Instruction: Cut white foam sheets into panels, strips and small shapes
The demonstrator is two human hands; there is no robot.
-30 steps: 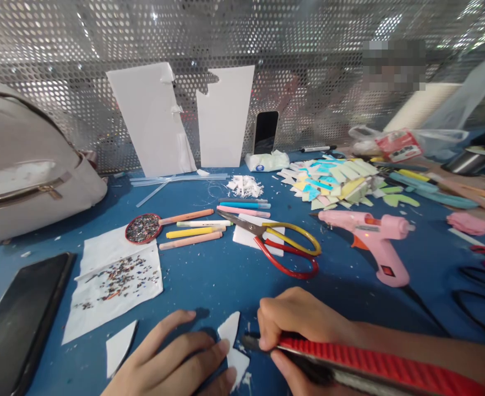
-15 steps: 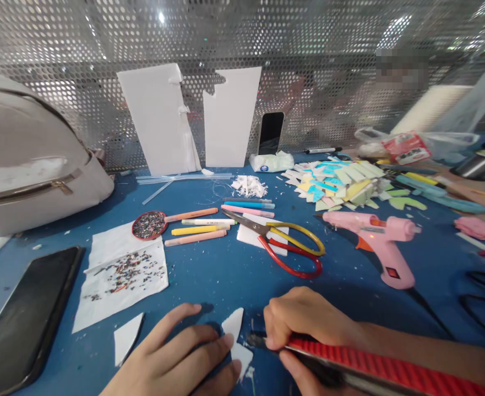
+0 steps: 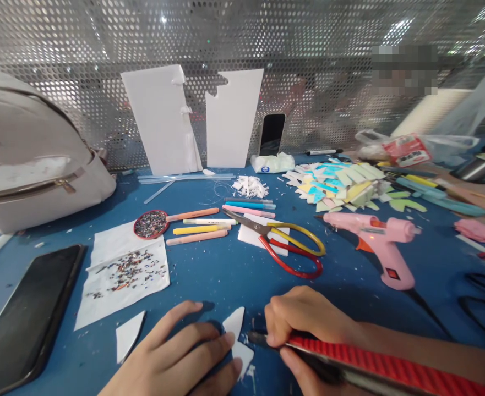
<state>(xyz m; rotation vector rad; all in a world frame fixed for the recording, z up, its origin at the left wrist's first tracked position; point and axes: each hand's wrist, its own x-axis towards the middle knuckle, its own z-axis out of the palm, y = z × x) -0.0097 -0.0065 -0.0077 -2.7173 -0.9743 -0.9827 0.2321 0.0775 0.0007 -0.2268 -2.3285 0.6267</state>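
My left hand point(image 3: 188, 352) lies flat with fingers apart at the bottom centre, its fingertips resting on a small, pointed white board piece point(image 3: 234, 323). Just to the right, my right hand point(image 3: 308, 324) is closed around a red utility knife point(image 3: 349, 355) with a ridged grip. The knife's dark, blurred tip points left, beside the white piece; whether they touch, I cannot tell. White shavings lie below the piece. Left of my left hand is another curved white offcut point(image 3: 129, 335). Open scissors point(image 3: 283, 236) with red and yellow handles lie beyond my hands.
A pink glue gun point(image 3: 374, 242) stands right, its cord trailing forward. Several markers point(image 3: 201, 230), a sequin-filled dish point(image 3: 151, 224) and a sequin-strewn paper point(image 3: 102, 297) lie left of centre. A phone point(image 3: 31, 313) and bag point(image 3: 36, 159) sit left; a scrap pile point(image 3: 341, 184) lies back right.
The view has shifted very slightly. My left hand stays on the white piece, and my right hand still holds the knife in nearly the same place.
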